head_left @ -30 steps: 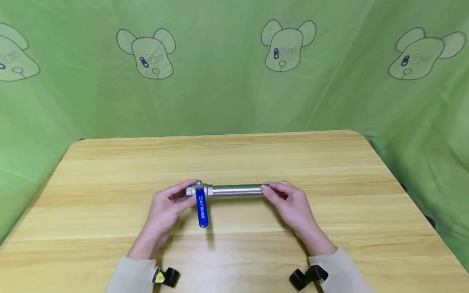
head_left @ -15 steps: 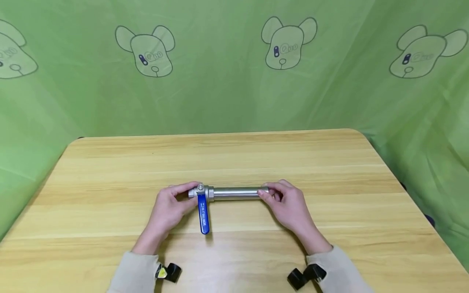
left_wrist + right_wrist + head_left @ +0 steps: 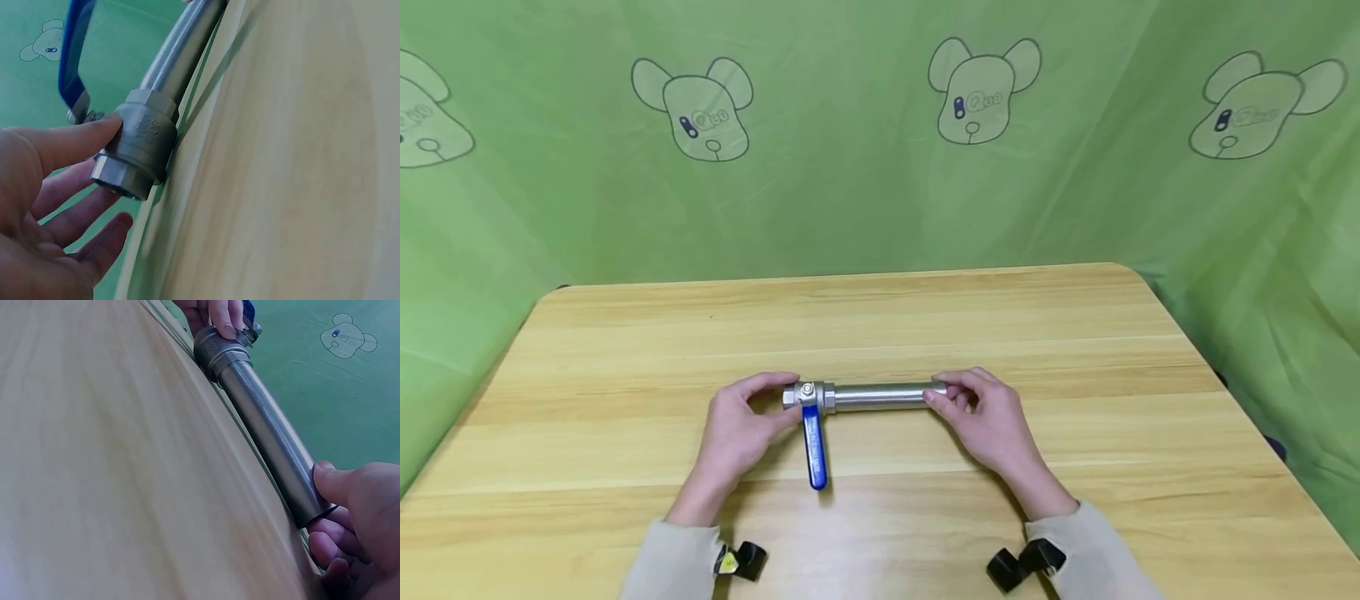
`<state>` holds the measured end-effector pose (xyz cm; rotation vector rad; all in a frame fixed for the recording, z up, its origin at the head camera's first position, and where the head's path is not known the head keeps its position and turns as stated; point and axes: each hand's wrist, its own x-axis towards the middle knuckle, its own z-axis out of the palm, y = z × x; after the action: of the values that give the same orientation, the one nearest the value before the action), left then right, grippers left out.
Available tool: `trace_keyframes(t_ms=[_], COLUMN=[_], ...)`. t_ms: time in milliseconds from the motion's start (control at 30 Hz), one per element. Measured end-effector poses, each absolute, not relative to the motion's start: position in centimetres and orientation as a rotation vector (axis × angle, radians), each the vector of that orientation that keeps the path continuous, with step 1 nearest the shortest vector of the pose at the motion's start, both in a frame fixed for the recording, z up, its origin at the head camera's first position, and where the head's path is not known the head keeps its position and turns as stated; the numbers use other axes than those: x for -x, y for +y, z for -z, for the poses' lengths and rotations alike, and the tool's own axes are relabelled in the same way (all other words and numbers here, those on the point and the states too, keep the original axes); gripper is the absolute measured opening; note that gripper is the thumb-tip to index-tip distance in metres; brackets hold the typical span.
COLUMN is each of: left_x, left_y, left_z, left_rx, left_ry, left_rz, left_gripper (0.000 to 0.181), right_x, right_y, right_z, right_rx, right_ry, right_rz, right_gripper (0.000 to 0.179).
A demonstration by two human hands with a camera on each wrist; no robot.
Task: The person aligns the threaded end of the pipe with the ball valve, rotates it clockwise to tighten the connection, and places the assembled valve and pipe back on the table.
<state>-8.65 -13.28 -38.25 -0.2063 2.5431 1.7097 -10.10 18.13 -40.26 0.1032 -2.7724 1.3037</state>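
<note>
A steel ball valve (image 3: 807,393) with a blue lever handle (image 3: 815,450) is joined to a straight steel pipe (image 3: 883,397), lying crosswise at the table's middle. The lever points toward the person. My left hand (image 3: 737,425) pinches the valve body, its thumb on the near side and a finger over the far side; the left wrist view shows the other fingers spread below the hex end (image 3: 122,178). At the pipe's other end my right hand (image 3: 992,421) pinches the tube between thumb and fingers. The open pipe end (image 3: 315,519) shows in the right wrist view.
The wooden table (image 3: 880,333) has rounded far corners. Behind it hangs a green curtain (image 3: 842,167) printed with animal heads. Black wrist cameras (image 3: 751,561) are strapped at both grey sleeves (image 3: 673,567).
The valve and pipe have come slightly toward the person and down, and the lever now tips lower, its end nearer the person. Both hands keep their grip.
</note>
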Motion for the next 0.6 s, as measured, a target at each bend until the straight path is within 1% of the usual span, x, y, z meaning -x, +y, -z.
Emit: trace_keyframes(t_ms=[200,400,500,600], left_x=[8.26,8.33,8.44,8.48], left_y=[-13.84,-13.85,-14.05,-14.32], left_z=[37.84,37.86,37.77,37.39], left_rx=[0.208,0.19,0.133,0.002], left_ry=[2.503,2.5,2.516,2.579], left_rz=[-1.722,-1.732,-1.696,-1.565], left_gripper=[0.05,0.049,0.048,0.049], right_x=[10.23,10.44,10.33,10.06], right_y=[17.92,18.04,18.13,18.46], right_z=[40.35,40.38,40.43,40.21], right_rx=[-0.132,-0.138,-0.125,-0.117], right_ry=[-2.76,-2.755,-2.756,-2.761], right_rz=[-1.352,-1.377,-1.394,-1.373], right_gripper=[0.031,0.031,0.032,0.035])
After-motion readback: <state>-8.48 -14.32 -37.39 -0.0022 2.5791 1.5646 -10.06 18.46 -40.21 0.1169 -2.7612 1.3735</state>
